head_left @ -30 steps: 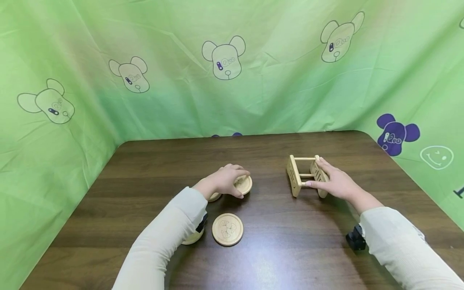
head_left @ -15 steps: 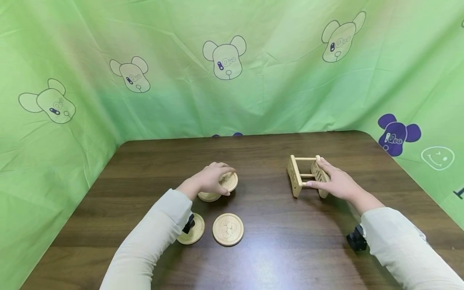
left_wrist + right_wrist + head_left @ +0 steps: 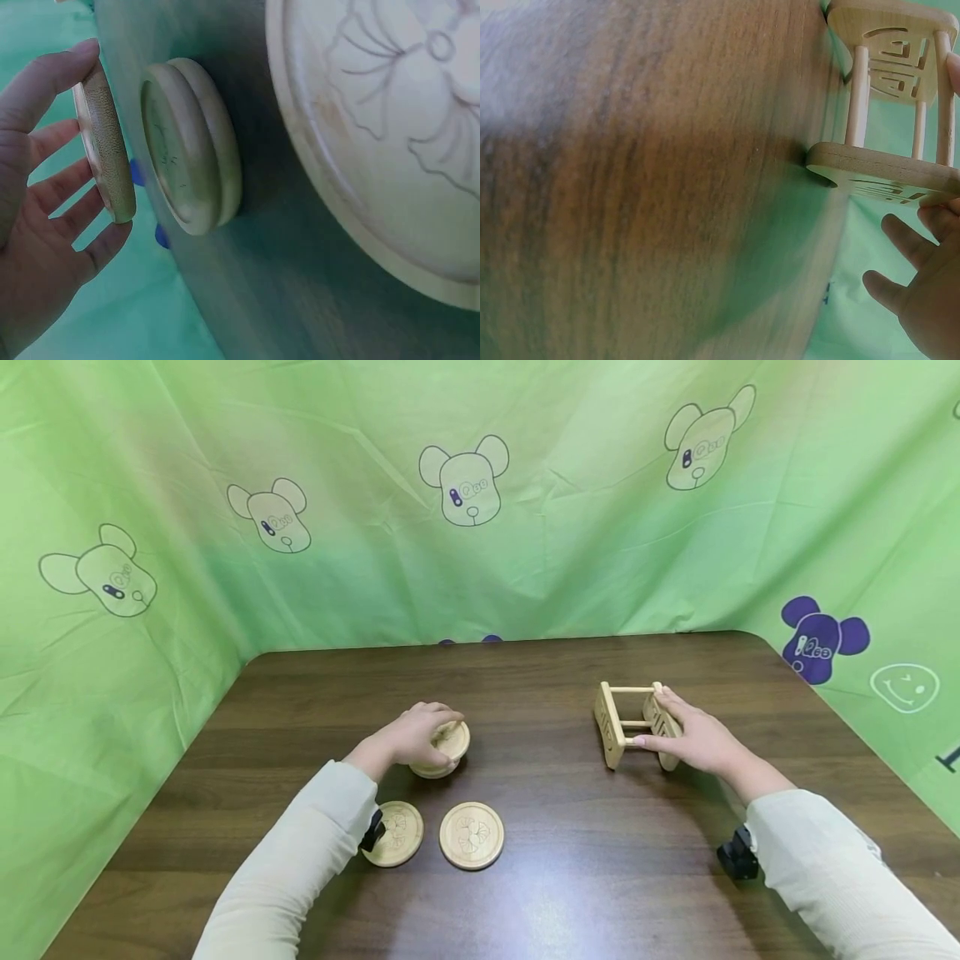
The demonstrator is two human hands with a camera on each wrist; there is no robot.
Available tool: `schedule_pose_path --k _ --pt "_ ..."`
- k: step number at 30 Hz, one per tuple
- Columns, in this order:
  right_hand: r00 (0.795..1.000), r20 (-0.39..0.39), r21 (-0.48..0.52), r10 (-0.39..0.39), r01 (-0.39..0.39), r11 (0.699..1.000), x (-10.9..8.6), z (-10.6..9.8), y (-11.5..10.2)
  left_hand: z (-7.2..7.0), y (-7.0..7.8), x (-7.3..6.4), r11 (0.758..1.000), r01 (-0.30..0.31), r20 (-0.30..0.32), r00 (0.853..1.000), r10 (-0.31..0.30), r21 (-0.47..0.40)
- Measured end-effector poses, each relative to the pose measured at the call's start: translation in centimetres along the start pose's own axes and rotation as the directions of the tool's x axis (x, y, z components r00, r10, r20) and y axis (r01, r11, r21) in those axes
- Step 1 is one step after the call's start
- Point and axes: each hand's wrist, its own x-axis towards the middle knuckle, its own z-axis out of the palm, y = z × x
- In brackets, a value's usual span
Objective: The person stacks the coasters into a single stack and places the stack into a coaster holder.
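Observation:
My left hand [image 3: 408,735] grips a round pale wooden coaster [image 3: 109,150] by its edge, thumb on one side and fingers on the other. Below it, two similar coasters [image 3: 199,150] lie stacked on the table; in the left wrist view a gap shows between them and the held one. From the head view the hand and held coaster cover most of that stack. On the right, a small wooden rack [image 3: 609,727] with carved side panels and round rods stands on the table. My right hand [image 3: 697,739] holds its right panel, the thumb at a front rod.
Two more coasters with carved leaf patterns lie nearer me: a left one [image 3: 401,833], partly behind the wrist camera [image 3: 372,831], and a right one [image 3: 472,836]. The brown wooden table [image 3: 570,860] ends at a green printed curtain [image 3: 360,585] behind and at the sides.
My left hand has carried the coaster leftward, from the right of the stack to over it. The near-left coaster has come into fuller view. My right hand and the rack stay put.

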Motion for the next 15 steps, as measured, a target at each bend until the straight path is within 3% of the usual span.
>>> schedule_pose_path --k 15 --pt "1.000 -0.006 0.003 -0.010 0.010 1.000 0.00 0.04 0.00 0.49 -0.99 -0.83 0.998 0.054 0.029 0.998 -0.054 -0.013"
